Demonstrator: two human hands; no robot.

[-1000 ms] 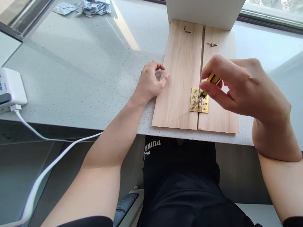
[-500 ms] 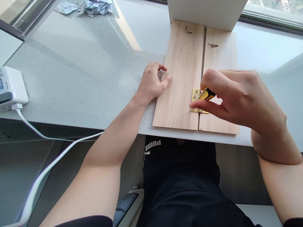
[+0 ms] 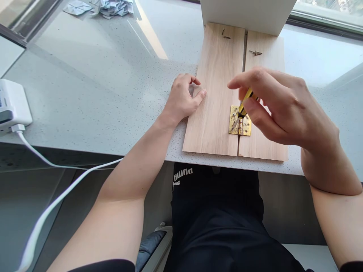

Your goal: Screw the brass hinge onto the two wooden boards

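Two pale wooden boards, a left board [image 3: 214,75] and a right board [image 3: 263,153], lie side by side with a narrow gap between them. A brass-coloured hinge [image 3: 246,130] spans the gap near their front end. My right hand [image 3: 292,109] holds a small screwdriver [image 3: 242,108] with a yellow and black handle, tilted, its tip at the lower part of the hinge's left leaf. The index finger is lifted off the handle. My left hand [image 3: 184,94] rests at the left board's edge, thumb on top, fingers bent and apart.
Loose screws [image 3: 255,53] lie at the boards' far end, before a white box-like block [image 3: 246,15]. Crumpled papers [image 3: 113,8] are at the back left. A white charger [image 3: 15,104] with a cable [image 3: 53,204] is at left. The speckled counter [image 3: 99,94] ends just before my lap.
My right hand has shifted slightly up, its fingers spreading off the screwdriver's handle, so more of the hinge and the screwdriver shows. My left hand stays in place.
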